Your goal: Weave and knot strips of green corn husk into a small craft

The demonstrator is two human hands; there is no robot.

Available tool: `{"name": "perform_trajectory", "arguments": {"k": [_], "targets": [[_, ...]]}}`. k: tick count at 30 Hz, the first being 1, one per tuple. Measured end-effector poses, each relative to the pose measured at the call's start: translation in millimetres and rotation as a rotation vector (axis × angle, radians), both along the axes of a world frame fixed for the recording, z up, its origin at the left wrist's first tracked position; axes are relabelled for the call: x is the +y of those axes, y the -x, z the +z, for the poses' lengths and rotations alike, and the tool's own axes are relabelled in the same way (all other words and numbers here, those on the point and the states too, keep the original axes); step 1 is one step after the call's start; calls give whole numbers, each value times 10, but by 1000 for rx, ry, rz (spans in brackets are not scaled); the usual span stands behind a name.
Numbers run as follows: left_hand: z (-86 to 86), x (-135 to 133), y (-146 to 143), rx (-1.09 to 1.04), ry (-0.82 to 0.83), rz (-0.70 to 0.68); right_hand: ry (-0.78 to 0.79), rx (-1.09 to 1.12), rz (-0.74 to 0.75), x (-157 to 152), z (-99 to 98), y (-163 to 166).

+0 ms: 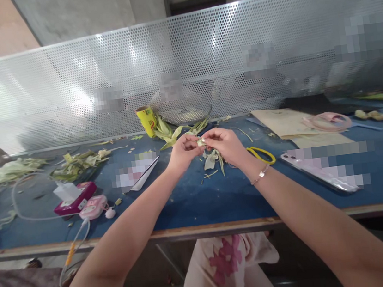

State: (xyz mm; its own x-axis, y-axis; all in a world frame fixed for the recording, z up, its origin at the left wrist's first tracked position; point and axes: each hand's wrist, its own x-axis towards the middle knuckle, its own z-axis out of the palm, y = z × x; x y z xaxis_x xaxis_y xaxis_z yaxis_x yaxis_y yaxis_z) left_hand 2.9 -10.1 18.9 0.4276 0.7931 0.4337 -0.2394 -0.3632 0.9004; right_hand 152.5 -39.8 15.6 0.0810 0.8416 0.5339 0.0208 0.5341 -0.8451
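Observation:
Both my hands meet above the middle of the blue table. My left hand and my right hand pinch a small pale green folded leaf piece between their fingertips. Loose leaf strips hang and lie just under my right hand. A thin bracelet circles my right wrist. More long green leaves lie just beyond my hands, next to a tipped yellow roll.
Yellow-handled scissors lie right of my hands. A pink tissue box, a small pink device with a cable, leaf heaps, brown paper with a pink ring, and a perforated metal screen at the back.

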Motion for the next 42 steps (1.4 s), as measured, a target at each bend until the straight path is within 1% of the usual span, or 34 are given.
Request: {"name": "perform_trajectory", "arguments": {"k": [7, 13, 17, 20, 22, 25, 29, 32, 35, 42], "targets": [[-28, 17, -10, -61, 197, -54, -27, -4, -55, 23, -30, 3], [-39, 77, 17, 1, 245, -111, -44, -25, -77, -8, -6, 12], [-41, 105, 29, 14, 294, -119, -49, -25, -78, -11, -6, 22], [-44, 122, 36, 40, 318, -169, -66, -23, -79, 4, -19, 29], [-46, 126, 40, 61, 297, -178, -71, -20, -81, 9, -23, 33], [-37, 108, 41, 72, 262, -153, -74, -29, -79, 2, -13, 35], [-9, 45, 30, 14, 251, -106, -65, -50, -68, -20, 11, 40], [2, 5, 15, -18, 144, -39, -56, -56, -51, -33, 24, 49], [-5, -8, 1, -9, 42, -4, -52, -54, -47, -41, 27, 57], [-39, -10, -7, -6, -31, 15, -55, -48, -81, -36, 10, 62]]}}
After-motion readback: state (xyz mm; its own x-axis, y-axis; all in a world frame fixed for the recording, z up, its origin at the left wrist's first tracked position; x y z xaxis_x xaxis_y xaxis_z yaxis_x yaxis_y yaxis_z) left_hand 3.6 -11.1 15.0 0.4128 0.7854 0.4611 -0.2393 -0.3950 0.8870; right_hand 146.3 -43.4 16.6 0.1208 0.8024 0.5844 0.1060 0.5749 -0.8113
